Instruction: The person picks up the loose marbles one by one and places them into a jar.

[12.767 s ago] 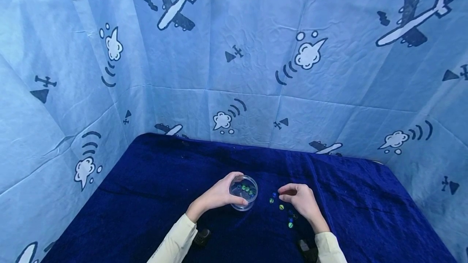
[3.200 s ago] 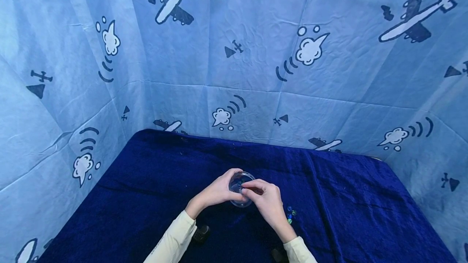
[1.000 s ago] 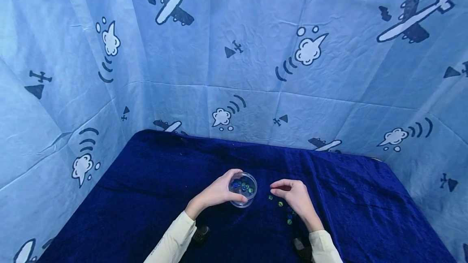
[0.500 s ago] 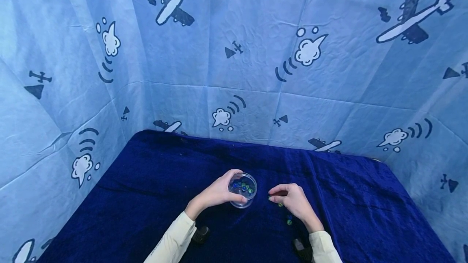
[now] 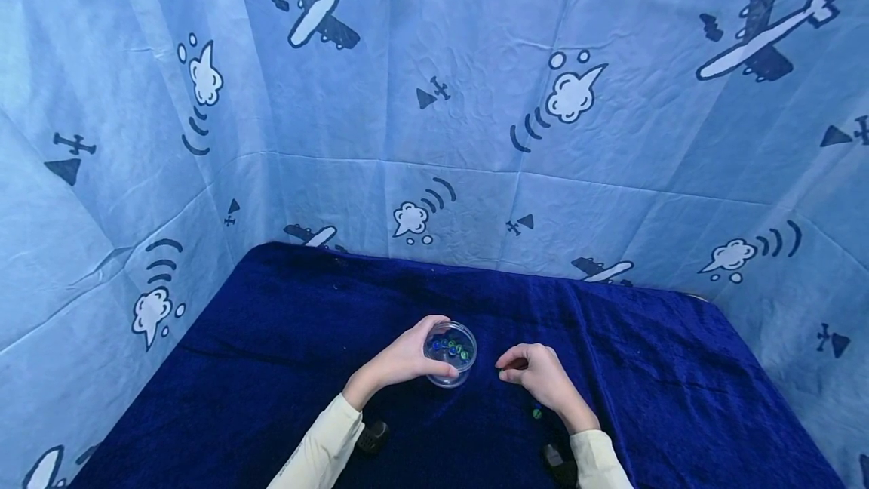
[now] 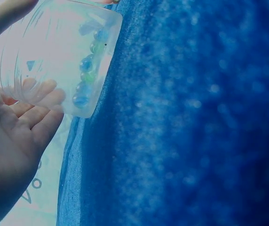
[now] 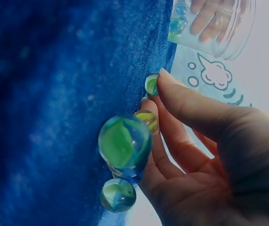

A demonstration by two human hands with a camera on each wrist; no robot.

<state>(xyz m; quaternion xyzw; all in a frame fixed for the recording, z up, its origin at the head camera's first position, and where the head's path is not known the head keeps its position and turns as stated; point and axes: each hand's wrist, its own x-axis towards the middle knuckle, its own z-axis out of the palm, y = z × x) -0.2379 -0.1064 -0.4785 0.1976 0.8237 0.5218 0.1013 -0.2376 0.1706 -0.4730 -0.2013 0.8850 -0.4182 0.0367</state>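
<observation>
My left hand [image 5: 406, 353] grips a clear plastic jar [image 5: 443, 361], thumb at the near side of its rim. Several blue and green glass marbles [image 6: 87, 75] lie on the jar's bottom, seen through its wall in the left wrist view. To the right of the jar, my right hand [image 5: 545, 377] is low at the cloth, thumb and fingers pinching a green marble [image 7: 151, 84]. A yellow-streaked marble [image 7: 147, 119] lies beside its fingers. Nearer the right wrist camera are a large-looking green marble [image 7: 125, 142], a blue one mostly hidden behind it, and a pale green marble [image 7: 118, 195].
Dark blue velvet cloth [image 5: 305, 323] covers the table. A light blue curtain [image 5: 475, 127] printed with airplanes and clouds hangs behind and at the left side. Black wrist devices [image 5: 373, 436] are strapped below both sleeves.
Earlier the right hand held its fingers in the jar, then came back to the cloth. Now it has lowered slightly and left, pinching the green marble. A blue marble by its fingertips earlier is gone from the cloth.
</observation>
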